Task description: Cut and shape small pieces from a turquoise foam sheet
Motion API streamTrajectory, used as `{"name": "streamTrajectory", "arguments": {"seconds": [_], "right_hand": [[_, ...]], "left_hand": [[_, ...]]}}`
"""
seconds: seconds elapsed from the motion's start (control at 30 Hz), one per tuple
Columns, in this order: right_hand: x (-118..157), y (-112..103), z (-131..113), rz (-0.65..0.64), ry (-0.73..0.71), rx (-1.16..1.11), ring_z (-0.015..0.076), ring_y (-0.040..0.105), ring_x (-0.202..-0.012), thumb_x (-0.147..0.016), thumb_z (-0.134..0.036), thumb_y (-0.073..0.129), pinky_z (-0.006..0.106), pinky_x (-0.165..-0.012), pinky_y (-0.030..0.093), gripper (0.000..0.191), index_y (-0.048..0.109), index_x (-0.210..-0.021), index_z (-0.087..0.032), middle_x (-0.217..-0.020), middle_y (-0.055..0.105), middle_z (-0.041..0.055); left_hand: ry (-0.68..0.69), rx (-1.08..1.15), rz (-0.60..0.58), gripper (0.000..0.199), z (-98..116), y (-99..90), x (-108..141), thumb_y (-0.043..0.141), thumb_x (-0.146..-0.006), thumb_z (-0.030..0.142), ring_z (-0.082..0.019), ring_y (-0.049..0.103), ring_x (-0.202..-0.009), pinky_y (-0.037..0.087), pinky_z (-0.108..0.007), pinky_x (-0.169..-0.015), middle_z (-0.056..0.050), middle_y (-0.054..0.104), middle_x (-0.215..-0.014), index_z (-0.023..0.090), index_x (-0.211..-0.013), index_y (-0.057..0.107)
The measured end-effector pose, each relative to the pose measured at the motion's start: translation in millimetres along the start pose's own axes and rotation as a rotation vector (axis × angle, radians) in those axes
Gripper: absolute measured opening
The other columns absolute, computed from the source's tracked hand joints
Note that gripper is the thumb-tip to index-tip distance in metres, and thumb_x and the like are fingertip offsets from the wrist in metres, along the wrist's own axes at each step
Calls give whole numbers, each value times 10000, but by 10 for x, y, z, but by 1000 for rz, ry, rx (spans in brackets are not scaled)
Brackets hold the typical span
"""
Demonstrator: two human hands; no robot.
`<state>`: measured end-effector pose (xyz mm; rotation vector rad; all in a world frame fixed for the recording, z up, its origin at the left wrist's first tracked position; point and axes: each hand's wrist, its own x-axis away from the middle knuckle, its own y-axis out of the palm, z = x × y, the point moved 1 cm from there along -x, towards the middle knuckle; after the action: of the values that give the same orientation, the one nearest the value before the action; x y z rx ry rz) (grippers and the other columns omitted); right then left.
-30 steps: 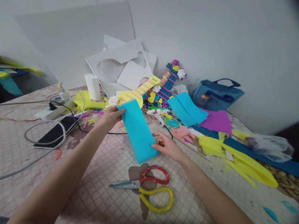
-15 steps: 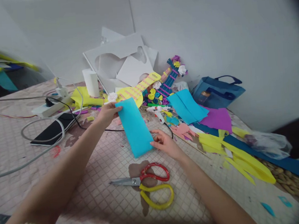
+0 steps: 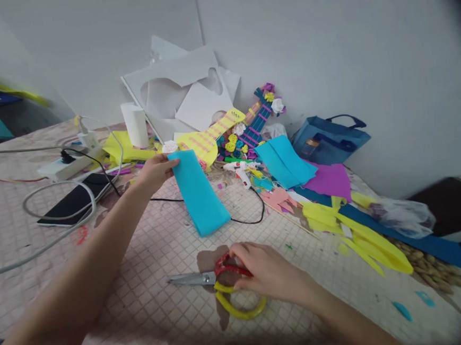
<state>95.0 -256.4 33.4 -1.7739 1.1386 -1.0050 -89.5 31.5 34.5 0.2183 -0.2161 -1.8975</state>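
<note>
My left hand (image 3: 159, 173) pinches the upper corner of a folded piece of bright blue crepe paper (image 3: 200, 196), which hangs slanting down toward the tabletop. Below it lies a pair of scissors (image 3: 210, 278) with one red and one yellow handle, blades closed and pointing left. My right hand (image 3: 268, 269) is over the handles, its fingers closed around the red loop and the thumb near the yellow one. The scissors still rest on the quilted tablecloth (image 3: 155, 327).
Behind the paper are a yellow paper guitar (image 3: 199, 147), a white glue gun (image 3: 241, 172) with a black cord and more blue paper (image 3: 285, 160). Yellow strips (image 3: 371, 236) lie to the right. A power strip (image 3: 70, 164) and a black tablet-like device (image 3: 75, 200) sit left.
My right hand has let go of the blue paper's lower edge and come down to the scissors' handles. My left hand keeps the paper, whose lower end now hangs free.
</note>
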Motion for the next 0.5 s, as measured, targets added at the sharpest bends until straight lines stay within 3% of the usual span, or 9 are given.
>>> {"name": "streamTrajectory", "arguments": {"seconds": [0.13, 0.3, 0.4, 0.5], "right_hand": [[28, 111, 18, 14, 8, -33, 236, 556, -929, -652, -418, 782, 300, -703, 373, 451, 499, -932, -207, -998, 613, 54], [129, 117, 121, 62, 44, -116, 186, 551, -840, -669, -281, 730, 275, -685, 363, 315, 520, -898, -229, -919, 619, 6], [359, 29, 343, 125, 133, -168, 169, 551, -778, -685, -216, 664, 272, -670, 375, 238, 538, -887, -232, -872, 614, 0], [641, -50, 712, 257, 280, -197, 165, 553, -701, -731, -238, 610, 274, -617, 392, 247, 551, -971, -242, -832, 618, 5]], "left_hand": [[13, 11, -73, 212, 75, 26, 36, 722, -650, 213, -243, 656, -896, 552, -323, -782, -110, 704, -881, 120, -834, 673], [7, -9, -128, 204, 235, -5, 116, 699, -710, 231, -193, 669, -765, 545, -298, -731, -54, 685, -768, 144, -891, 664], [-32, 14, -133, 166, 375, 11, 250, 644, -773, 235, -152, 643, -654, 527, -263, -657, -13, 653, -696, 149, -915, 642], [-56, 73, -135, 171, 500, 113, 474, 626, -792, 256, -134, 611, -598, 516, -241, -626, 16, 610, -619, 148, -925, 622]]}}
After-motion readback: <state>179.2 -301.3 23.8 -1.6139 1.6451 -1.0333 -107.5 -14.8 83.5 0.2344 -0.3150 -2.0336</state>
